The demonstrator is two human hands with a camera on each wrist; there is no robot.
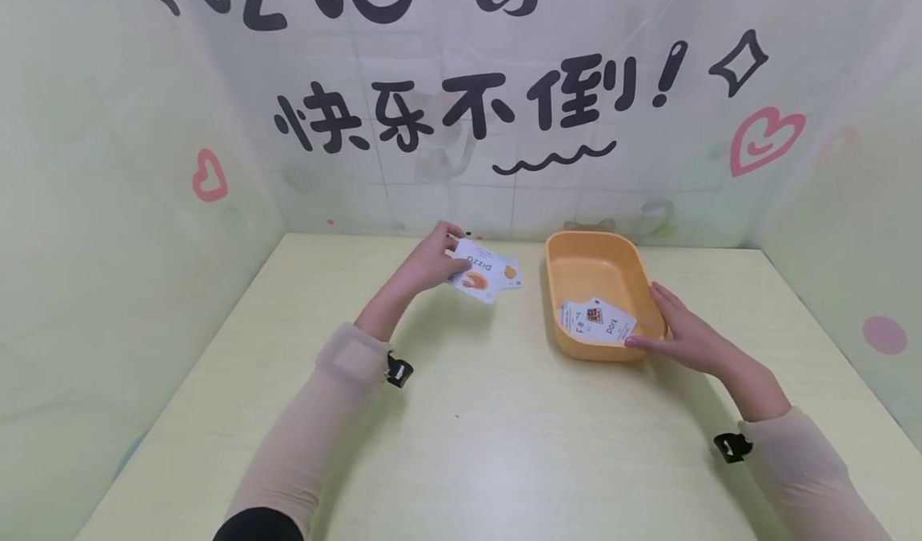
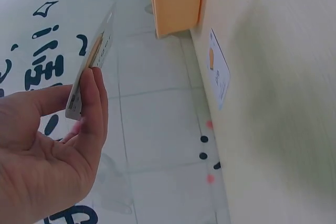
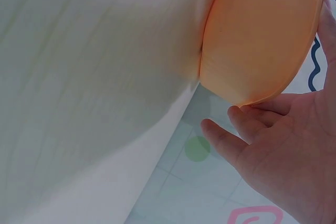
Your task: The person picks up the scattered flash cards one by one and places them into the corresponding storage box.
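Observation:
A white card (image 1: 477,269) printed "pizza" is pinched between the thumb and fingers of my left hand (image 1: 432,262); the left wrist view shows this card edge-on. Behind it in the head view, partly covered, is another white card (image 1: 512,272) with a yellow-orange picture. The left wrist view has that card (image 2: 218,69) lying on the table near its back edge. My right hand (image 1: 690,337) holds the orange plastic basin (image 1: 599,352) at its front right corner, thumb over the rim and fingers along the outer side. Inside are overlapping cards, a "pork" card (image 1: 612,322) on top.
The pale wooden table (image 1: 461,445) runs back to a white printed curtain (image 1: 446,197) with black lettering. Curtain sides (image 1: 108,245) flank the table at left and right. A black camera strap (image 1: 398,370) sits on the left wrist, another (image 1: 732,447) on the right.

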